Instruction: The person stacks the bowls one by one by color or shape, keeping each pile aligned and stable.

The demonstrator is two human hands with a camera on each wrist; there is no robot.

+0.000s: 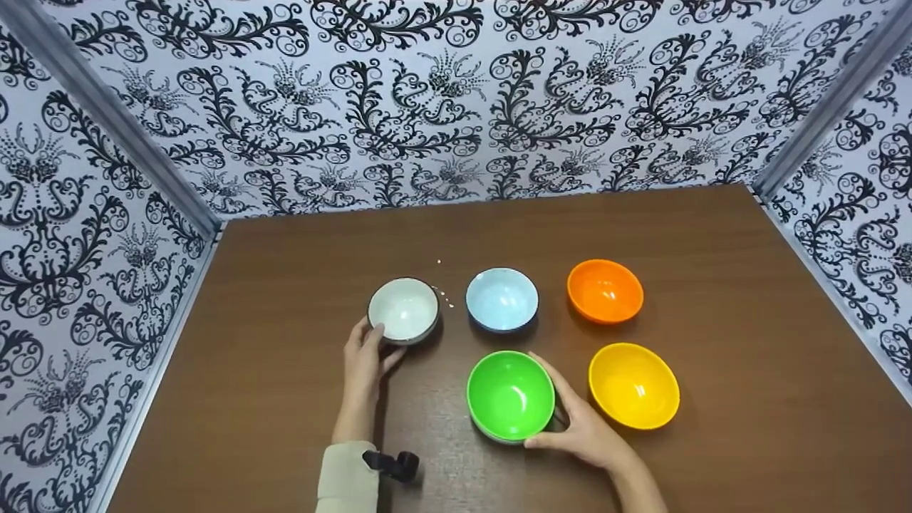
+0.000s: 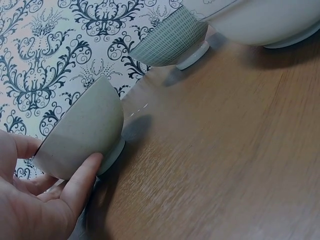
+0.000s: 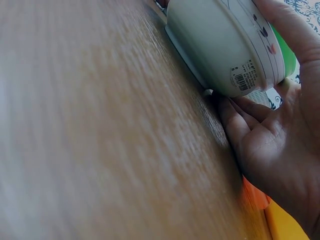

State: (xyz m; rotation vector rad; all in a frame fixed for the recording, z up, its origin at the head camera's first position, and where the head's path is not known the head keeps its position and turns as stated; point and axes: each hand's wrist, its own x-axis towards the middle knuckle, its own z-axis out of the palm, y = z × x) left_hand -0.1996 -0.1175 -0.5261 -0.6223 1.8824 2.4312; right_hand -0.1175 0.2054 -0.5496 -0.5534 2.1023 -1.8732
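Note:
My left hand (image 1: 363, 367) holds a small white bowl (image 1: 405, 310) with a dark rim, gripping its near left side. In the left wrist view this bowl stands on its foot, with fingers (image 2: 80, 182) against its outer wall. Nearer to me, my right hand (image 1: 581, 431) grips the right side of a bowl with a green inside (image 1: 509, 399). The right wrist view shows a white bowl (image 3: 210, 45) with flower print and a barcode label in that hand, the green edge (image 3: 286, 52) rising above its rim. Fingers curve round its wall low over the table.
A light blue bowl (image 1: 502, 299) stands right of the white one. Farther right are an orange bowl (image 1: 605, 292) and a yellow bowl (image 1: 634, 386), close beside my right hand. Small white bits (image 1: 443, 294) lie on the brown table (image 1: 285, 285). Patterned walls (image 1: 442, 107) enclose the back and sides.

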